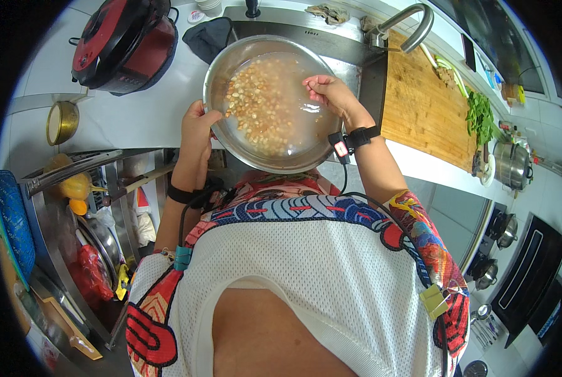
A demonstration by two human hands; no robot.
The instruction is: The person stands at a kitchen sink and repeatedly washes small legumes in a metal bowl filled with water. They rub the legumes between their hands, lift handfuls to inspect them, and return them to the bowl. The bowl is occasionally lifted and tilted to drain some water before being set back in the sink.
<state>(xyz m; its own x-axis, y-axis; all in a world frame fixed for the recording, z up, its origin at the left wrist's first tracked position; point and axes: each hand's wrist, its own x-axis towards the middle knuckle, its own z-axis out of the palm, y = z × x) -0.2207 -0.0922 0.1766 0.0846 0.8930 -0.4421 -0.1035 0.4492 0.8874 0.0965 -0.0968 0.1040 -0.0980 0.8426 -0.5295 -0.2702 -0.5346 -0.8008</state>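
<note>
A wide stainless steel basin (280, 168) of cloudy water is tilted slightly over the counter's edge and the sink. Pale yellow and tan kernels or beans (262, 113) are heaped mostly on its left side; their exact kind is unclear. My left hand (199, 122) grips the basin's left rim, thumb on top and fingers outside. Over the right part of the water is my right hand (329, 94), its fingers curled together in a pinch. What they hold, if anything, is too small to make out.
A red and black electric cooker (127, 47) and a dark cloth (207, 40) are left of the sink. To the right lie a wooden cutting board (425, 107), leafy greens (480, 116) and a steel pot (512, 164). The faucet (413, 31) arches behind. An open drawer (74, 182) stands at lower left.
</note>
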